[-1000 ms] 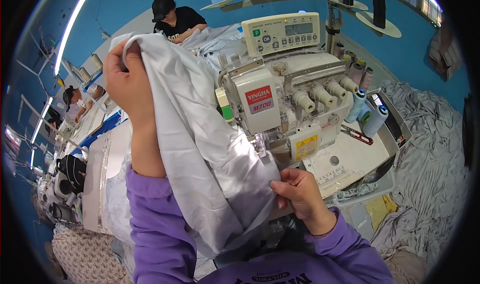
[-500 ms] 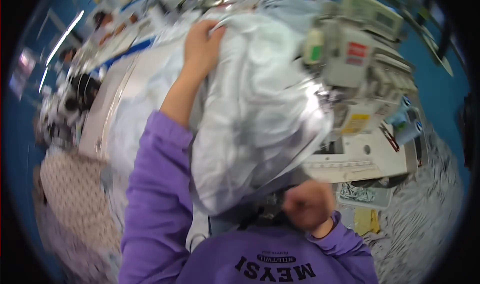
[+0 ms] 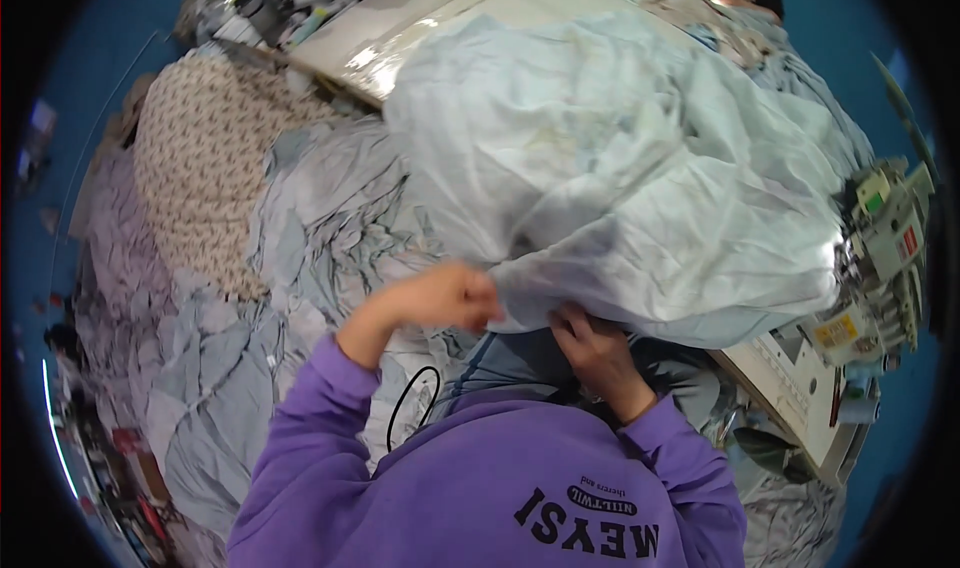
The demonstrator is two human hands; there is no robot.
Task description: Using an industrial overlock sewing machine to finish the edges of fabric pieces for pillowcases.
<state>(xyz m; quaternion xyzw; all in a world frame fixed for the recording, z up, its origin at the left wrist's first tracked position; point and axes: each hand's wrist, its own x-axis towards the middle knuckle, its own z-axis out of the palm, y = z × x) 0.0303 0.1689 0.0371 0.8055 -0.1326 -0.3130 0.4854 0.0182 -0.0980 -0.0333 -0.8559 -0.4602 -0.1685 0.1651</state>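
Note:
A large pale blue-white cloth [image 3: 640, 168] lies in loose folds in front of me, its near edge hanging over my lap. My right hand [image 3: 597, 356] pinches that near edge, fingers bent at the hem. Beside the cloth's left corner is my left hand [image 3: 450, 296], smeared by motion with its fingers curled. Whether cloth is caught in those fingers does not show. On the right, the cloth reaches up to a sewing machine [image 3: 885, 248], and its folds hide part of the machine and its table [image 3: 790, 373].
Heaped grey-blue fabric [image 3: 330, 198] and a patterned beige cloth [image 3: 205, 158] lie to my left. Behind the pale cloth is a board with shiny tape [image 3: 400, 38]. Thread cones [image 3: 860, 408] stand by the machine. A black cord [image 3: 408, 398] loops near my lap.
My view has swung left, so the machine now sits at the far right. My left hand has come back from the cloth's far side to its near edge. My right hand now grips the hem.

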